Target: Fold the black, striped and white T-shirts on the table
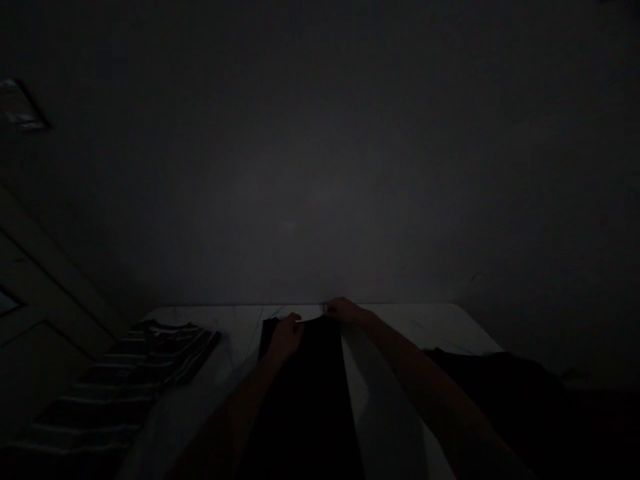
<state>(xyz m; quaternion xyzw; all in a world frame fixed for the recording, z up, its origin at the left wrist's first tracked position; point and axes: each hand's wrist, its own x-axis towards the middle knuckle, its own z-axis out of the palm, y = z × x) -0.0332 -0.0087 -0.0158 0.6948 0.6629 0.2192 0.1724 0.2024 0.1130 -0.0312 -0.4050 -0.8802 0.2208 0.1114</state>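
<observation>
A black shirt (310,400), long and narrow as if its sides are folded in, lies on the white marbled table (415,323). At its far edge, a shallow dip looks like a neckline. My left hand (287,335) rests on the far left part of the shirt, its thumb and fingers apart. The far right corner is pinched by my right hand (345,311), whose fingertips are partly hidden in the dim light. Both forearms reach forward along the sides of the cloth.
On the left of the table lies a dark striped shirt (125,373) with pale stripes. Another black garment (495,380) lies on the right. A grey wall (320,167) rises behind the table, and a panelled door (30,327) stands at far left. The light is very low.
</observation>
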